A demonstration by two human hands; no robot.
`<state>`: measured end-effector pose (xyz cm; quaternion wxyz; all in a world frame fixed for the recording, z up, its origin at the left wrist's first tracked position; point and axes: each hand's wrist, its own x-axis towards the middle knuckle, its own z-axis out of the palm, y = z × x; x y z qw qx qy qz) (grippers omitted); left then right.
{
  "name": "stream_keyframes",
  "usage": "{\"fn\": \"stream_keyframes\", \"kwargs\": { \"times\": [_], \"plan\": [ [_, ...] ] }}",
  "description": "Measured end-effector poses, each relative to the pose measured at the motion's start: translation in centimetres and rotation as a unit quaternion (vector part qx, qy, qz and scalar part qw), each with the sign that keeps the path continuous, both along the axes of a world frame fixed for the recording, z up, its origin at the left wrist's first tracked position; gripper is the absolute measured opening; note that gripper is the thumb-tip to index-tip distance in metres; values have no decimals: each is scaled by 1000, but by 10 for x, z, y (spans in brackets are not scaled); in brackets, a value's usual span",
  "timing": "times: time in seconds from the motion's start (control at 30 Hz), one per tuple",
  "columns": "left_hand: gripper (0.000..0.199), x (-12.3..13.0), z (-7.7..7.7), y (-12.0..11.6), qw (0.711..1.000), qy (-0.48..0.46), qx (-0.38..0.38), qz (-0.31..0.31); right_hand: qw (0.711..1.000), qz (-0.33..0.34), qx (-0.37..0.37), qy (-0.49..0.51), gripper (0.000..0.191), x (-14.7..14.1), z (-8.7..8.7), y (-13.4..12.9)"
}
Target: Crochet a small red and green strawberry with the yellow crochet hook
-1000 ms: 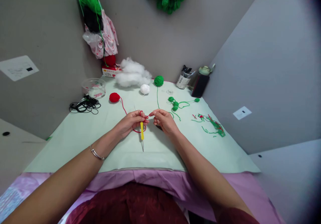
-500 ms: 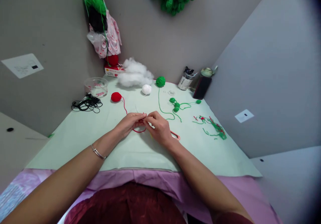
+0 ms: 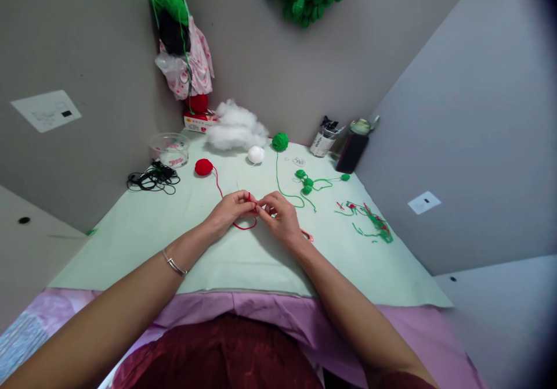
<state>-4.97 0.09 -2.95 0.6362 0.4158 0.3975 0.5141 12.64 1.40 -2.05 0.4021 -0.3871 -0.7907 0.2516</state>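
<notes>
Red yarn (image 3: 246, 227) hangs in a loop beneath my hands, and a strand of it runs back to a red yarn ball (image 3: 203, 167) on the left. My left hand (image 3: 230, 210) is closed on the yarn, with a bit of red showing above its fingers. Close beside it, my right hand (image 3: 278, 218) pinches at the same yarn, fingertips meeting those of the left. What exactly lies between the fingertips is mostly hidden. Partly covered by my right wrist is an orange-handled tool (image 3: 307, 235), its kind unclear.
Behind the hands are white stuffing (image 3: 237, 126), a white ball (image 3: 256, 155) and a green yarn ball (image 3: 279, 141). Black cord (image 3: 154, 178) lies left by a clear tub (image 3: 169, 148). Green pieces (image 3: 307, 183) and yarn scraps (image 3: 374, 224) lie right; a phone (image 3: 352, 152) leans behind.
My right hand's fingers have shifted slightly at the yarn, and more red now shows above the left fingers. The whole view has moved a little.
</notes>
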Motion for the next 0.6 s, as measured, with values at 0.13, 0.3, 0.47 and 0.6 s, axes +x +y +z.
{"fn": "stream_keyframes", "kwargs": {
  "times": [0.13, 0.3, 0.47, 0.6],
  "plan": [
    [22, 0, 1, -1, 1000, 19, 3, -6, 998, -12, -47, 29, 9, -3, 1, 0],
    [24, 2, -1, -1, 999, 40, 19, -8, 987, -35, -141, 74, 8, -4, -3, 6],
    [25, 4, -5, 0, 998, 49, 47, 15, 962, 6, -249, 114, 19, 0, -3, 15],
    [26, 4, -5, 0, 997, 48, 55, 25, 947, 20, -285, 148, 23, 0, -1, 16]
  ]
}}
